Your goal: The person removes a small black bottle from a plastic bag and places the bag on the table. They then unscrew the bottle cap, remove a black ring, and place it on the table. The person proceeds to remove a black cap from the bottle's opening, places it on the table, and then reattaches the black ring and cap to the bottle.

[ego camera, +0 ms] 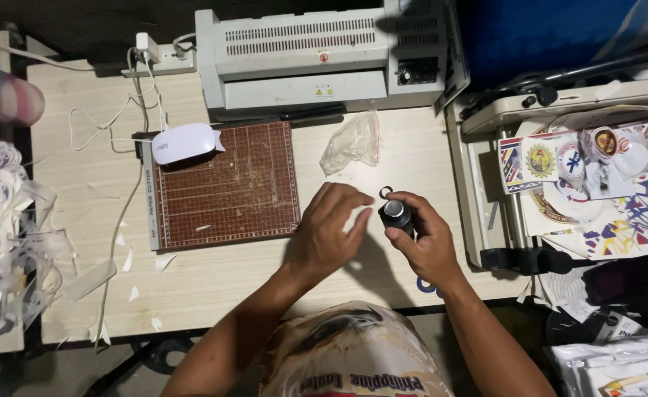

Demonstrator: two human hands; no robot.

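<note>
Black cylinder point(396, 215) upright over the table point(213, 287), top toward the camera, gripped in the right hand point(423, 239) with fingers wrapped round; left hand point(327, 231) just beside on its left, fingertips loosely curled, empty.

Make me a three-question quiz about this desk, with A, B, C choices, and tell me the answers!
1. Where is the brown cutting mat?
A. left of the hands
B. on the laminator
C. on the floor

2. What colour is the laminator?
A. red
B. grey
C. green

3. What is the right hand doing?
A. resting flat
B. gripping a small black object
C. pointing up

Answers: A, the mat lies left of the left hand; B, its casing is grey; B, the fingers wrap the object.
</note>
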